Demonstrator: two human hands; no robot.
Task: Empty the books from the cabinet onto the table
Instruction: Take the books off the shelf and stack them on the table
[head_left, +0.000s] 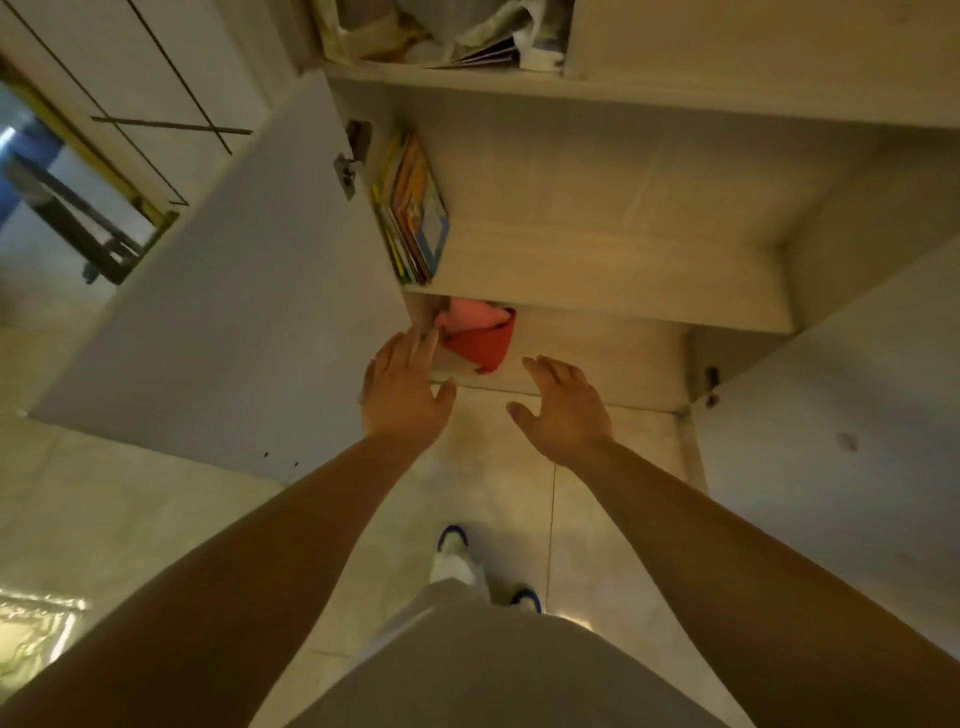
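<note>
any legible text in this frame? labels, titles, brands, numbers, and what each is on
None can be read.
Books standing at the left of the middle cabinet shelf: colourful covers and spines, any print too small and blurred.
Papers and bags on the top shelf: printed patterns, no words legible.
Red cloth on the lower shelf: no marking visible.
Shoes: no brand visible.

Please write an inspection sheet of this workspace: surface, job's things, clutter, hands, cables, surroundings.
Surface: no table in view; tiled floor.
Job's things: books upright at the left of the middle shelf; cabinet doors open.
Clutter: red and pink cloth on the lower shelf; papers and bags on top shelf.
Hands: left hand and right hand open, holding nothing.
Cables: nothing seen.
Surroundings: window at left.
</note>
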